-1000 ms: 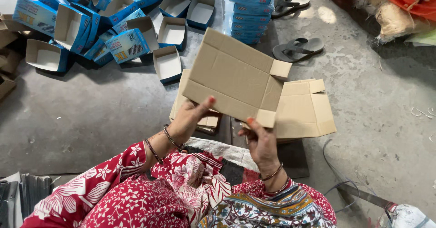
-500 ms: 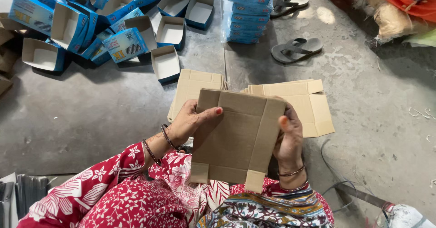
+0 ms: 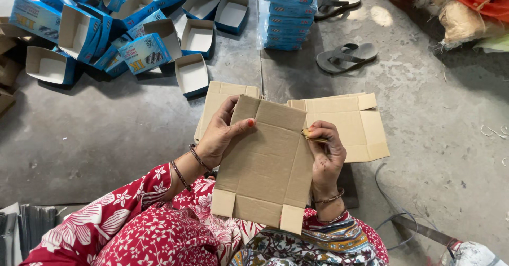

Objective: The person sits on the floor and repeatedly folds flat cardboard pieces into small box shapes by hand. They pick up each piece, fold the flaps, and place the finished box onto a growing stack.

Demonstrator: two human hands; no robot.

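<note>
From my remote post, I saw the person seated on the concrete floor (image 3: 106, 139), a flat brown cardboard blank (image 3: 265, 162) held up over the lap in its flowered red cloth. The left hand (image 3: 220, 133) gripped the blank's left edge, thumb curled over its front face and fingers hidden behind. The right hand (image 3: 326, 152) clasped the right edge, fingers closed around a narrow folded side flap. Two small tabs jutted from the blank's near edge.

Just beyond the hands, two more flat cardboard blanks (image 3: 350, 123) lay on the floor, one partly covered by the held sheet, the other spread out to the right.

Farther off, near the floor's far-left corner, I made out a jumble of open blue cartons (image 3: 143, 51) with white insides, some upright, some tipped on their sides. A neat stack of closed blue boxes (image 3: 289, 14) stood at the far edge, and just right of it lay a pair of grey sandals (image 3: 347, 56), well apart from each other.
</note>
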